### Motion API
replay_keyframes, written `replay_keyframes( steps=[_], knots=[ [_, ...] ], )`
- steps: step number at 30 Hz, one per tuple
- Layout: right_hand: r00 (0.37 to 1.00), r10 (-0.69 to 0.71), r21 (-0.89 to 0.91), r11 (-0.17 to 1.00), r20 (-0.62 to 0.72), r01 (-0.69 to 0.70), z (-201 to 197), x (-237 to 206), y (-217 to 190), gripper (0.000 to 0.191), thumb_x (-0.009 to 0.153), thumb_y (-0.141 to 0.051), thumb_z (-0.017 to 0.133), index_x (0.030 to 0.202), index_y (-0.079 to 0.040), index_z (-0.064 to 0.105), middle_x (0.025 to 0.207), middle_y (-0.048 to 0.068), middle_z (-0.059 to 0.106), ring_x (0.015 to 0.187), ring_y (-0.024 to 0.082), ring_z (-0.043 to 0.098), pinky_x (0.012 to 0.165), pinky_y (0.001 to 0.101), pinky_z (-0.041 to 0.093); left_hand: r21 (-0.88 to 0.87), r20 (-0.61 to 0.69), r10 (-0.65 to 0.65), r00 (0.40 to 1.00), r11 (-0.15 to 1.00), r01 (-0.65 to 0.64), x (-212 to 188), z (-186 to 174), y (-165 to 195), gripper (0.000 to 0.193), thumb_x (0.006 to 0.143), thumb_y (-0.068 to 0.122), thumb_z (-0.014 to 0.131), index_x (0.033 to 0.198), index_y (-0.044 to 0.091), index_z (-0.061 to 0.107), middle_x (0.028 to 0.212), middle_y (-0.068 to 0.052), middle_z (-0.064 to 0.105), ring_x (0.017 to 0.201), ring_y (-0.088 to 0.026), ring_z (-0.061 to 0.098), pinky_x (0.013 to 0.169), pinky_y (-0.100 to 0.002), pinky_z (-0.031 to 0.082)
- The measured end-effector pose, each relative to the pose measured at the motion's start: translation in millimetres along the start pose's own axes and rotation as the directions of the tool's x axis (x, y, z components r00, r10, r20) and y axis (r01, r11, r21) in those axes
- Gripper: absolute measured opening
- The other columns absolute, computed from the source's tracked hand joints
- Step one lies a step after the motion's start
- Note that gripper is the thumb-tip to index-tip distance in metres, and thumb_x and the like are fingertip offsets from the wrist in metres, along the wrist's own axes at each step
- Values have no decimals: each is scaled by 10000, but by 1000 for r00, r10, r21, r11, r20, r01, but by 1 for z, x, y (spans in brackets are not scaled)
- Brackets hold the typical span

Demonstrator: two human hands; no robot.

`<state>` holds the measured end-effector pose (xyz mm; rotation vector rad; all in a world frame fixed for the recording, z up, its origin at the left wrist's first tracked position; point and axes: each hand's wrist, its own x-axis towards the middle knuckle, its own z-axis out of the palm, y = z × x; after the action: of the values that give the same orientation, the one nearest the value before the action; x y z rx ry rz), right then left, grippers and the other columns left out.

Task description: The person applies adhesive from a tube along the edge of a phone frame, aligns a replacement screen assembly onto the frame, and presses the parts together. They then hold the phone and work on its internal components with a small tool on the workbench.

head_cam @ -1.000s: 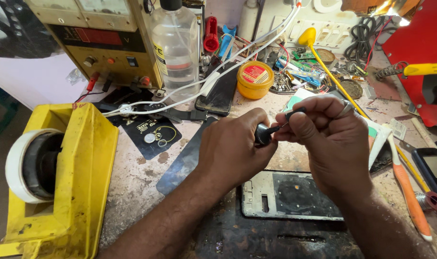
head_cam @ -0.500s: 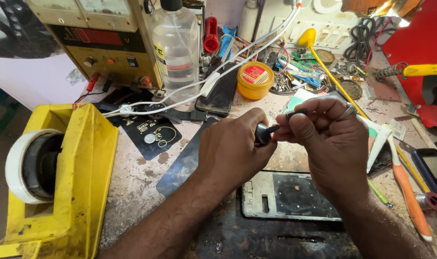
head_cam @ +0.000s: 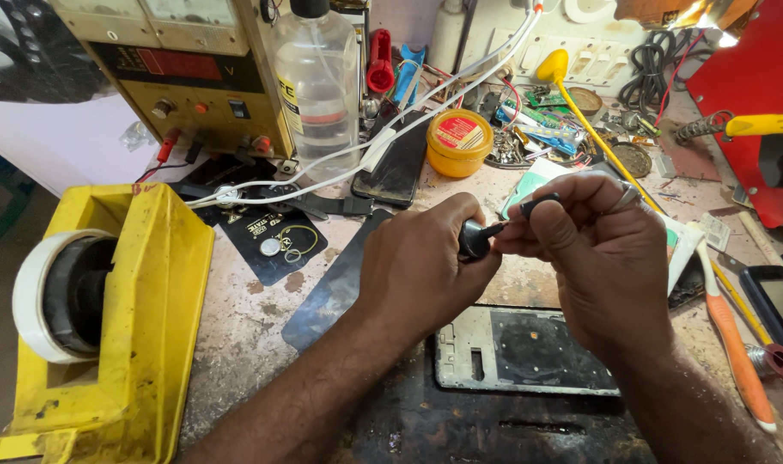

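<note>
Left hand (head_cam: 426, 275) is curled closed around a small black part (head_cam: 474, 238), of which only a rounded end shows past the fingers. The part is held in the air above the workbench (head_cam: 237, 335), over the spot between the dark strip (head_cam: 335, 288) and the metal frame (head_cam: 520, 352). Right hand (head_cam: 593, 253) meets the left at this part: thumb and forefinger are pressed together, pinching a thin black tool (head_cam: 529, 210) whose tip touches the part. A ring shows on one finger of the right hand. What the part is cannot be told; most of it is hidden in the left fist.

Below the hands the frame lies flat on a dark mat (head_cam: 460, 421). At the left edge stands a yellow tape dispenser (head_cam: 125, 326) with a roll of pale tape (head_cam: 30, 292). Behind it sits a yellow power supply (head_cam: 185, 77), and just beside that a clear bottle (head_cam: 318, 82) with a black cap. White cables (head_cam: 357, 155) run from the back wall across the bench toward the supply. A black phone (head_cam: 400, 163) lies face down near a round orange tin (head_cam: 460, 142). A black card (head_cam: 267, 236) carries small rings and discs. To the right, an orange-handled tool (head_cam: 735, 352) lies near the bench edge, well apart from the hands. Small parts clutter the rear of the bench
</note>
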<state>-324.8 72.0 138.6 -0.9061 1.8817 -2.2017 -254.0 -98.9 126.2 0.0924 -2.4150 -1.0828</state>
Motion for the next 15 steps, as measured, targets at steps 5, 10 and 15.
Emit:
replay_keyframes(
  steps=[5, 10, 15],
  knots=[
    [1000, 3, 3, 1000, 8, -4, -1, 0, 2, 175, 1010, -105, 704, 1111, 19, 632, 985, 147, 735, 882, 219, 751, 837, 389, 665, -20, -2, 4, 1000, 1000, -4, 0, 1, -2, 300, 778, 354, 780, 978, 150, 689, 712, -83, 717, 721, -324, 714, 629, -485, 531],
    [1000, 0, -3, 1000, 15, 0, -2, 0, 1, 172, 1009, -93, 701, 1118, 20, 632, 989, 153, 738, 884, 228, 756, 835, 392, 663, -20, 6, 2, 1000, 1000, -2, 0, 1, -3, 310, 771, 351, 780, 990, 152, 688, 710, -78, 721, 720, -318, 718, 627, -480, 532],
    [1000, 4, -9, 1000, 20, -4, -1, 1, -1, 175, 1006, -92, 695, 1126, 17, 628, 995, 152, 741, 890, 230, 761, 837, 392, 666, -17, 18, -18, 1000, 1000, 19, 1, 0, -2, 310, 776, 352, 778, 995, 152, 687, 704, -77, 720, 721, -315, 722, 633, -477, 535]
  ],
)
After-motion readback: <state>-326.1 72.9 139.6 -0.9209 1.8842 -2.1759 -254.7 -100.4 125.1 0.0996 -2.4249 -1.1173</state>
